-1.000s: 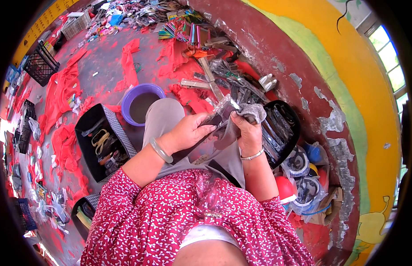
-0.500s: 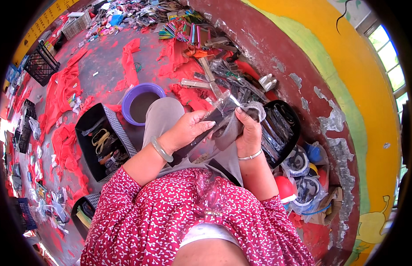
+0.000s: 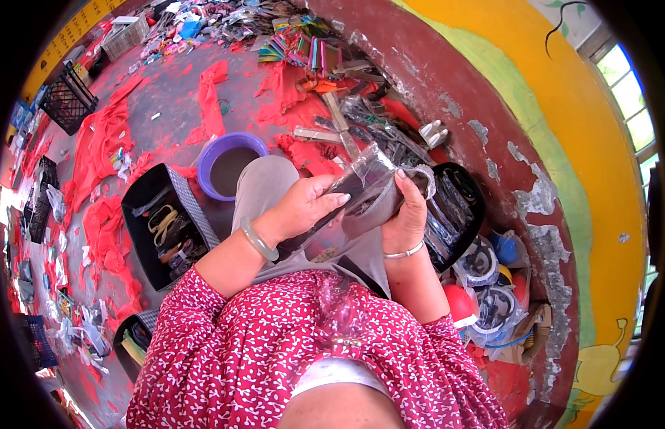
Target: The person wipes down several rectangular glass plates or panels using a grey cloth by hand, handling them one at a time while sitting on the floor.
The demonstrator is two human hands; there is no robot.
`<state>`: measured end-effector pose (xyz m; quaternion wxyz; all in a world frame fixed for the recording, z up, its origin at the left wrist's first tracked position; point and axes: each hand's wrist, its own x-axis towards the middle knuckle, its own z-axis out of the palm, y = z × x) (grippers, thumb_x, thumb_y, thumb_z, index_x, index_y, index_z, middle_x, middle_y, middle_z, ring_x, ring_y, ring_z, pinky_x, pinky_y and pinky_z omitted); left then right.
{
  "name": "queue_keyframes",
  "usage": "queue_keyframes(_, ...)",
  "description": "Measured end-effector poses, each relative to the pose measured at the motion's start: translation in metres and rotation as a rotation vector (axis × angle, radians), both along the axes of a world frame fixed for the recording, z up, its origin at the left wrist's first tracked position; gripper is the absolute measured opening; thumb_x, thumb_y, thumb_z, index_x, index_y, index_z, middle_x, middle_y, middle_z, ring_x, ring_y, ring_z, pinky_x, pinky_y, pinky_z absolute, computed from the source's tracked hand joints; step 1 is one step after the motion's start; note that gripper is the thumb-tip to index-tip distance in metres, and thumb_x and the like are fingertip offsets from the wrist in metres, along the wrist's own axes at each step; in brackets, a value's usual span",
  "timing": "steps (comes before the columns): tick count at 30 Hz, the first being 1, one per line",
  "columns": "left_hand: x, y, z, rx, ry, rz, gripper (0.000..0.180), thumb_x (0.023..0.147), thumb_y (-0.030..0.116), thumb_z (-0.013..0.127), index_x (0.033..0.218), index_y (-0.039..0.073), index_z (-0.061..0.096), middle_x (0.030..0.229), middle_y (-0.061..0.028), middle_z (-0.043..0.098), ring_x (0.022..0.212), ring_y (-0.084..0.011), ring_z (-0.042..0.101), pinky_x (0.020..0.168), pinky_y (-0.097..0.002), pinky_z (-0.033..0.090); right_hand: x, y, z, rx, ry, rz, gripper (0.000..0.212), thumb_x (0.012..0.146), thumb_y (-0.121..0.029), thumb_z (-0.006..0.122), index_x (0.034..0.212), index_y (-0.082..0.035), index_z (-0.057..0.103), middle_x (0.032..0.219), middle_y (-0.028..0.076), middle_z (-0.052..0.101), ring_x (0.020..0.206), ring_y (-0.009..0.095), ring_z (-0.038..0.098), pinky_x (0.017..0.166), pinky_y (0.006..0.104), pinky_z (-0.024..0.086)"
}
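My left hand (image 3: 304, 209) is closed on a long dark item in a clear plastic sleeve (image 3: 366, 170), its thumb lying along the near face. The sleeve's far end points up and away, catching the light. A grey cloth (image 3: 377, 206) is bunched in my right hand (image 3: 406, 218), whose thumb presses it against the packet's right side. Part of the cloth hangs below the packet, and some folds stick out beyond the fingertips. What exactly is inside the sleeve, I cannot make out. Both hands are above my lap.
A purple basin of murky water (image 3: 205, 171) stands ahead of my knee. Black bins (image 3: 143, 214) (image 3: 478, 207) with wrapped items flank me. Bagged wheel-like parts (image 3: 490, 307) lie right, beside the peeling wall (image 3: 504, 136). Red scraps and wooden strips (image 3: 337, 114) litter the floor.
The packet has tilted, so more of its shiny face shows. My right hand has shifted slightly right and up with the cloth, and the cloth is spread wider along the packet.
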<state>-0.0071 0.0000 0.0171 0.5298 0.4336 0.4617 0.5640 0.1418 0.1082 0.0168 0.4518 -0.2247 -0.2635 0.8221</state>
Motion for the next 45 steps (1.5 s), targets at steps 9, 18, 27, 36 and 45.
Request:
queue_keyframes(9,-0.02,-0.007,-0.019,-0.094,-0.108,0.066,0.016,0.089,0.018,0.05,0.094,0.003,0.053,0.072,-0.0016,0.056,0.06,-0.0066,0.051,0.056,-0.0202,0.042,0.021,0.041,0.002,-0.114,-0.009,-0.267,0.014,0.083,-0.02,0.057,0.092,-0.009,0.056,0.085,0.003,0.059,0.076,0.018,0.057,0.075,0.0361,0.048)
queue_keyframes(18,-0.026,-0.005,-0.012,-0.115,-0.208,0.151,0.013,0.089,0.015,0.048,0.09,0.003,0.052,0.069,-0.0027,0.055,0.059,-0.0082,0.052,0.055,-0.021,0.043,0.048,0.031,-0.001,0.521,0.024,0.087,0.041,0.087,-0.025,0.054,0.121,-0.005,0.045,0.117,0.011,0.052,0.112,0.027,0.048,0.095,0.0445,0.037)
queue_keyframes(27,0.014,-0.003,0.002,0.072,0.231,0.017,0.015,0.086,0.004,0.047,0.099,0.0,0.054,0.072,0.0002,0.058,0.06,-0.0097,0.055,0.054,-0.0235,0.044,-0.015,-0.005,0.016,1.308,-0.68,-0.036,0.041,0.071,-0.002,0.064,0.11,0.0,0.052,0.102,0.01,0.059,0.089,0.018,0.057,0.075,0.0303,0.046)
queue_keyframes(36,0.024,-0.004,0.01,0.085,0.467,0.03,0.017,0.082,0.014,0.054,0.09,0.0,0.053,0.071,-0.0162,0.057,0.065,-0.0221,0.058,0.06,-0.0341,0.044,-0.009,0.013,-0.015,0.978,-0.494,-0.422,0.015,0.083,-0.011,0.058,0.094,-0.001,0.06,0.088,0.006,0.062,0.08,0.015,0.057,0.073,0.0268,0.044)
queue_keyframes(45,0.01,-0.004,0.008,0.154,0.792,0.251,0.015,0.083,0.017,0.052,0.087,0.002,0.05,0.068,-0.0158,0.058,0.063,-0.0293,0.059,0.057,-0.0391,0.045,0.008,0.029,-0.009,0.102,0.027,-0.006,0.038,0.092,-0.03,0.04,0.115,0.0,0.05,0.11,0.013,0.056,0.102,0.025,0.054,0.091,0.0371,0.041)
